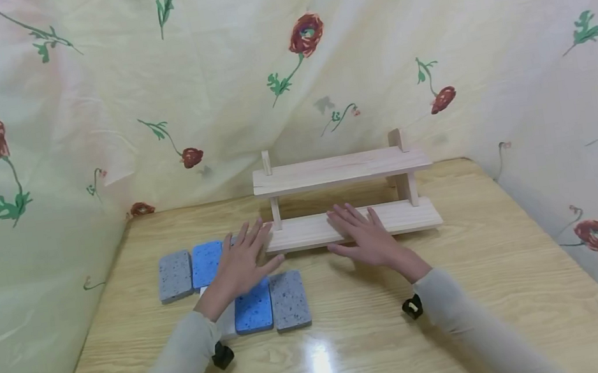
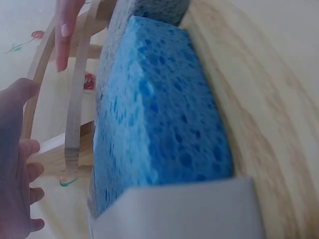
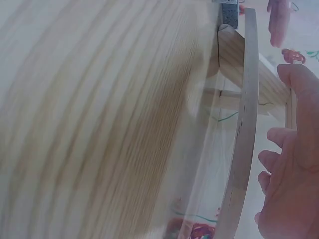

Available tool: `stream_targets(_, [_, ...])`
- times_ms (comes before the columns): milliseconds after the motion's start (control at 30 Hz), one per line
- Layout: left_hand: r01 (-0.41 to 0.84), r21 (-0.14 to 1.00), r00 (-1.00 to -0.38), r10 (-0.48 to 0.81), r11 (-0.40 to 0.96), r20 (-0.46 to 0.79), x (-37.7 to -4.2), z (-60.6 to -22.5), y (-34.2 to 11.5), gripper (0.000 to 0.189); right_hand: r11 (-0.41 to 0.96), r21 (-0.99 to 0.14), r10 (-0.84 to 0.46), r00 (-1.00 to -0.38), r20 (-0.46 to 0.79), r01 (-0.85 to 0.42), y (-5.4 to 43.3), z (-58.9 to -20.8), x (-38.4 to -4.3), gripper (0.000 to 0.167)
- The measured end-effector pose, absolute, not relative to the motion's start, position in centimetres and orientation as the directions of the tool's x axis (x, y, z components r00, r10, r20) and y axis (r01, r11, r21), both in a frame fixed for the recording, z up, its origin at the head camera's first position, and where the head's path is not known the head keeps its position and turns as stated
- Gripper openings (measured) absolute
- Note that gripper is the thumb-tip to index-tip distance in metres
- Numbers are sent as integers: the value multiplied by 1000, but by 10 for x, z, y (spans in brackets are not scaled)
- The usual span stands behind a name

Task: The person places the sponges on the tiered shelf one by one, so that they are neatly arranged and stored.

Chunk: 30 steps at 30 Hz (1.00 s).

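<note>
My left hand hovers with fingers spread over a group of sponges, its fingertips near the left end of a two-tier wooden rack. Under and around it lie a blue sponge, a grey sponge, a white sponge partly covered by the wrist, and another blue sponge. A second grey sponge lies to the right of these. My right hand, fingers also spread, overlaps the lower shelf of the rack in the head view. Neither hand holds anything.
The rack stands at the back of the wood-grain table. Behind and along both sides hangs a pale curtain printed with red flowers. Another grey sponge is mostly hidden behind the left hand.
</note>
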<state>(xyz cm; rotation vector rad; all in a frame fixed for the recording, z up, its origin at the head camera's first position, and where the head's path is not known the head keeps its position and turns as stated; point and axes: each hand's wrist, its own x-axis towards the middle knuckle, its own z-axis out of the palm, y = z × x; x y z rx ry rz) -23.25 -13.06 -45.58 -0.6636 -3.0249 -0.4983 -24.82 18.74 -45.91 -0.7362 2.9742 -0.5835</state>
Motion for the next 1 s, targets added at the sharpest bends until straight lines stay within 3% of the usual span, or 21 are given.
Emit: stream_targets(1000, [607,193,-794,584,771,168,-206,-468,-143,90,864,-230,-444,-893,70,-448,263,-451,-249,83])
